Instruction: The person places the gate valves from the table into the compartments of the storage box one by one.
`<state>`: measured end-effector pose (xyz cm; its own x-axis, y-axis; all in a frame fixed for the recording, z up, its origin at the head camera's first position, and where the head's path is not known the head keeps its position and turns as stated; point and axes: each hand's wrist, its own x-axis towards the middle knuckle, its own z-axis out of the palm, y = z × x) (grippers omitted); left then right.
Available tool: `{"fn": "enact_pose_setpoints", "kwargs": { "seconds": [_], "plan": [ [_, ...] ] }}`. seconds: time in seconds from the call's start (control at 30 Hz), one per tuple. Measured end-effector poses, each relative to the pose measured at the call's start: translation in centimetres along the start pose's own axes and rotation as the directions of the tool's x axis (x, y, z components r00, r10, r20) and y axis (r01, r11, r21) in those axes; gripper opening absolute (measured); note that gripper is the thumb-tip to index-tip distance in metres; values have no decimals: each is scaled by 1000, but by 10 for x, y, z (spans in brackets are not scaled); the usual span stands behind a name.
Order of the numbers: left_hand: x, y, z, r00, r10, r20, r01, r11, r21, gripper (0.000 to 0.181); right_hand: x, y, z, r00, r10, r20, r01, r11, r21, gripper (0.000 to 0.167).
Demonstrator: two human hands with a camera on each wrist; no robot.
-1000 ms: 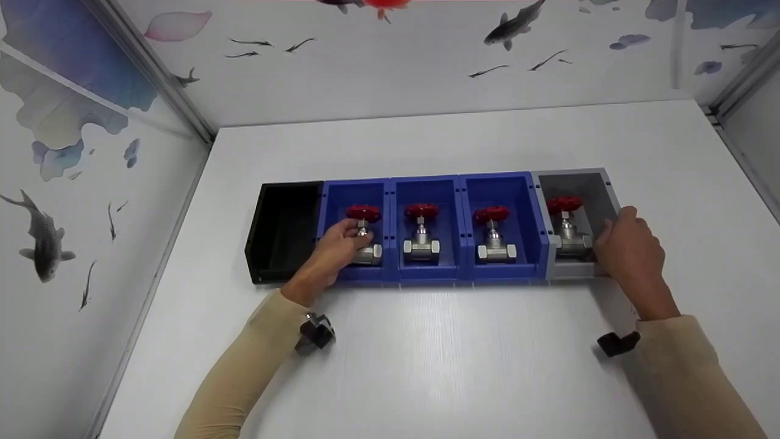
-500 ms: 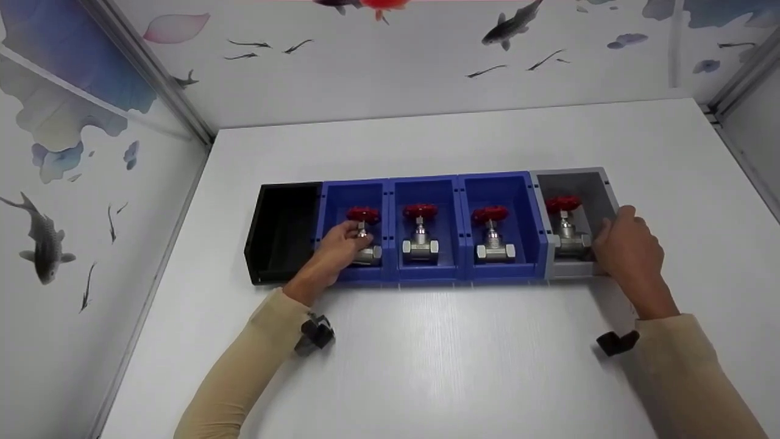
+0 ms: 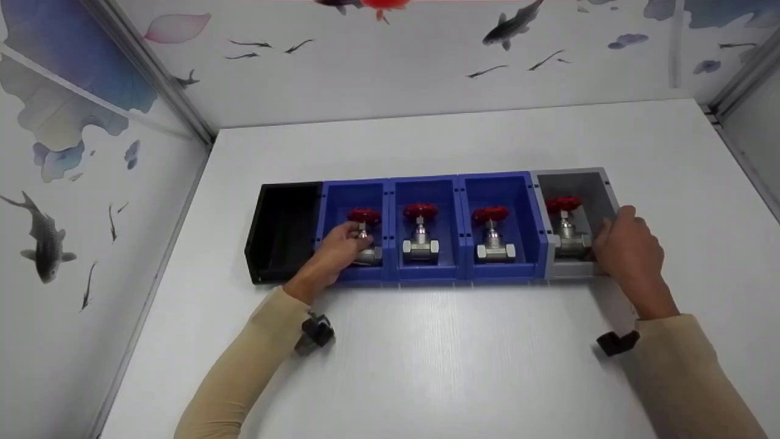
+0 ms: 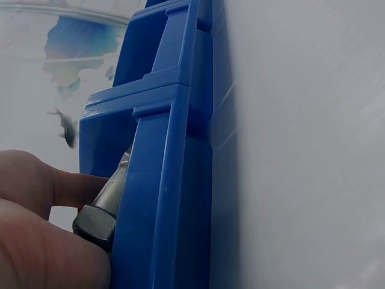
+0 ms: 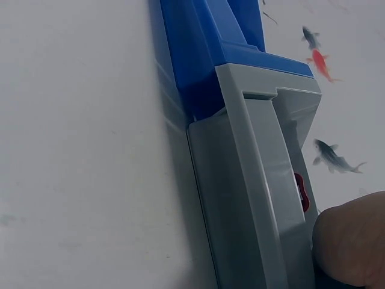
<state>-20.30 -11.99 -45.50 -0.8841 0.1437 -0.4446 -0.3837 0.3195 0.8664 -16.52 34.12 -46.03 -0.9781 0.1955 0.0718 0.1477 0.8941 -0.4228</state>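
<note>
In the head view the left hand (image 3: 332,253) pinches the stem of a red-wheeled metal valve (image 3: 367,255) in the leftmost blue bin (image 3: 353,189). The left wrist view shows the valve's metal end (image 4: 96,226) beside the thumb, behind the blue bin's front wall (image 4: 144,198). My right hand (image 3: 631,259) grips the right side wall of the grey bin (image 3: 573,270), its fingertips partly hidden. A valve (image 3: 570,244) stands in that bin. In the right wrist view, part of the right hand (image 5: 352,241) lies beside the grey front wall (image 5: 264,180).
Two more blue bins hold a valve each, the middle valve (image 3: 420,249) and the right valve (image 3: 495,251). A black bin (image 3: 283,274) ends the row on the left. The row stands on a white table (image 3: 451,360) with patterned walls (image 3: 396,79) behind and at the left.
</note>
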Motion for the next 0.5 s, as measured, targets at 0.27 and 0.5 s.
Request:
{"fn": "enact_pose_setpoints", "kwargs": {
  "seconds": [0.27, 0.5],
  "plan": [
    [0, 0, 1, 1000, -6, -7, 6, 1000, 17, 53, -1, -1, 0, 1000, 8, 4, -8, 1000, -1, 36],
    [1, -2, 1, 1000, 3, -6, -3, 1000, 16, 54, 0, -2, -1, 1000, 15, 9, -15, 1000, 2, 37]
  ]
}}
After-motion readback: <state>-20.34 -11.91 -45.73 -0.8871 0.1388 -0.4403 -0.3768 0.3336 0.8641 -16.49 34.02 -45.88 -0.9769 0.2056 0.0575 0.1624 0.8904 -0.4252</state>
